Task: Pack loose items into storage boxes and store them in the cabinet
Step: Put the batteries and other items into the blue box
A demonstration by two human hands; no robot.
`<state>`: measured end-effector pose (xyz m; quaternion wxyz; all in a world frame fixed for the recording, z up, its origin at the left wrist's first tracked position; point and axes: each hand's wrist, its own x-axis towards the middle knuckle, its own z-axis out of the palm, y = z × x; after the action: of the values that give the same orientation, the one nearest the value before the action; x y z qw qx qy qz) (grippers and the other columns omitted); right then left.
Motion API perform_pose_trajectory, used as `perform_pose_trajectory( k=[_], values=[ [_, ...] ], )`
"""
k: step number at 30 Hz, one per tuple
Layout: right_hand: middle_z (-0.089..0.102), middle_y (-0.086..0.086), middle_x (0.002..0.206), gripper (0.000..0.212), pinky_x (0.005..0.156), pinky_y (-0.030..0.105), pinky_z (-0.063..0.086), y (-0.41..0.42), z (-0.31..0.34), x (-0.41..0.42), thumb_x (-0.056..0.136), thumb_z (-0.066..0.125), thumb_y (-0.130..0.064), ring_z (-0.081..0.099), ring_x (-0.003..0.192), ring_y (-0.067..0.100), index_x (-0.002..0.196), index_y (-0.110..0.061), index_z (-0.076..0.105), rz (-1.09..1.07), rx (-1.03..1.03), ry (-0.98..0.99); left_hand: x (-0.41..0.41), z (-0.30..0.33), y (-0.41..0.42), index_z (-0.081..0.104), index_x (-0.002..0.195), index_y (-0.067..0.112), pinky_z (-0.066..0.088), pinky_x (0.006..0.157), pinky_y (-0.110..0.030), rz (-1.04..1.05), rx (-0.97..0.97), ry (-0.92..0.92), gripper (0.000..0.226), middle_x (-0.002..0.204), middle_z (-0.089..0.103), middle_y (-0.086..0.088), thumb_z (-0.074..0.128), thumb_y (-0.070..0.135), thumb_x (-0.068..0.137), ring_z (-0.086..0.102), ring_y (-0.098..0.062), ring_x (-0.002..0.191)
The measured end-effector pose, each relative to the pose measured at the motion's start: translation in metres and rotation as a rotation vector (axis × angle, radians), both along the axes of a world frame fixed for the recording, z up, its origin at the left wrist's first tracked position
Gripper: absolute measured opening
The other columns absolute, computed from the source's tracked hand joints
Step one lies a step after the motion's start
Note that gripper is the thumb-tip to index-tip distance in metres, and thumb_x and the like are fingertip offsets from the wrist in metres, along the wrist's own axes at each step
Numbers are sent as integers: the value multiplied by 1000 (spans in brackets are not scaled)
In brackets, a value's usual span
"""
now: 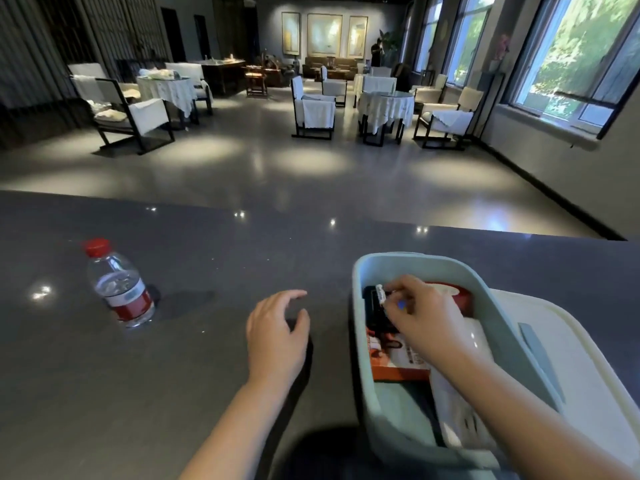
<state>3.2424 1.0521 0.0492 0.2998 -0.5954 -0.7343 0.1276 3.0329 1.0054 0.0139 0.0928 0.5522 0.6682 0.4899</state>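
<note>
A pale green storage box (363, 306) stands on the dark counter (207, 271) at the lower right. Inside it lie a black item (372, 303), a red round-lidded container (460, 296), an orange printed packet (394, 362) and a white plastic bag (460, 417). My right hand (422, 317) reaches into the box and pinches a small white tube (381, 295) over the black item. My left hand (277, 334) hovers over the counter just left of the box, fingers loosely bent, holding nothing. A water bottle (119, 284) with a red cap stands upright at the left.
A white lid (588, 368) lies right of the box. Beyond the counter's far edge is a hall with covered chairs (313, 109) and tables (388, 102), and windows (571, 57) on the right. A person (375, 51) stands far back.
</note>
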Motion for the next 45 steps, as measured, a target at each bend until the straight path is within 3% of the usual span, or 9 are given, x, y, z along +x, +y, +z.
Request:
perform_pose_trajectory(
  k=[9, 15, 19, 23, 26, 35, 40, 43, 45],
  values=[
    [62, -10, 65, 20, 67, 25, 51, -36, 10, -182, 84, 62, -24, 59, 67, 1, 101, -33, 66, 309, -96, 243, -154, -1, -38, 66, 99, 24, 45, 94, -43, 250, -31, -162, 27, 100, 65, 9, 66, 6, 79, 60, -16, 91],
    [59, -15, 108, 47, 90, 27, 48, -21, -2, -304, 81, 71, -29, 54, 106, 7, 125, -26, 56, 463, -148, 202, -254, -11, -55, 61, 111, 18, 46, 94, -41, 409, -26, -152, 46, 110, 62, 2, 78, 11, 69, 58, -19, 104],
    [53, -7, 128, 68, 98, 33, 43, -5, 5, -379, 76, 75, -38, 45, 120, 13, 135, -28, 43, 518, -157, 227, -288, -15, -36, 51, 129, 18, 43, 98, -31, 280, -148, -285, 73, 126, 54, 8, 84, 22, 64, 51, -9, 117],
    [56, -2, 118, 56, 93, 39, 48, 7, 5, -419, 82, 70, -40, 52, 113, 20, 129, -25, 43, 424, -219, 238, -297, -26, -18, 56, 107, 38, 45, 76, -11, 88, -157, -406, 57, 102, 65, 22, 82, 15, 62, 60, 7, 98],
    [61, 0, 107, 35, 86, 43, 51, 8, 5, -409, 88, 65, -39, 60, 100, 22, 114, -23, 47, 339, -234, 258, -293, -28, -12, 55, 97, 42, 44, 67, -7, 31, -107, -360, 55, 91, 66, 25, 80, 5, 66, 61, 11, 87],
    [66, -11, 97, 27, 88, 41, 51, -28, 46, -255, 82, 71, -39, 63, 95, 11, 100, -38, 51, 95, 19, 684, -176, 28, 4, 58, 112, 34, 41, 85, -23, -236, -15, -219, 55, 112, 62, 12, 84, 22, 65, 57, -6, 103],
    [64, -14, 94, 26, 84, 34, 53, -56, 93, -140, 83, 68, -40, 61, 93, 4, 105, -31, 56, -8, 310, 626, -64, 59, 1, 60, 111, 30, 39, 79, -1, -587, 48, -357, 49, 107, 64, 19, 81, 32, 68, 58, 9, 97],
    [65, -15, 91, 22, 80, 22, 50, -65, 114, -72, 86, 65, -37, 61, 87, 1, 104, -27, 59, -125, 458, 609, -9, 60, -4, 62, 113, 26, 41, 83, -7, -768, 16, -409, 37, 108, 66, 12, 67, 43, 80, 59, 1, 102],
    [67, -11, 91, 18, 81, 32, 52, -65, 116, -38, 88, 65, -36, 63, 87, 7, 102, -26, 61, -158, 391, 620, 14, 53, -5, 64, 110, 28, 46, 84, -14, -815, -22, -490, 27, 106, 67, 11, 60, 41, 86, 61, -5, 103]
  ],
)
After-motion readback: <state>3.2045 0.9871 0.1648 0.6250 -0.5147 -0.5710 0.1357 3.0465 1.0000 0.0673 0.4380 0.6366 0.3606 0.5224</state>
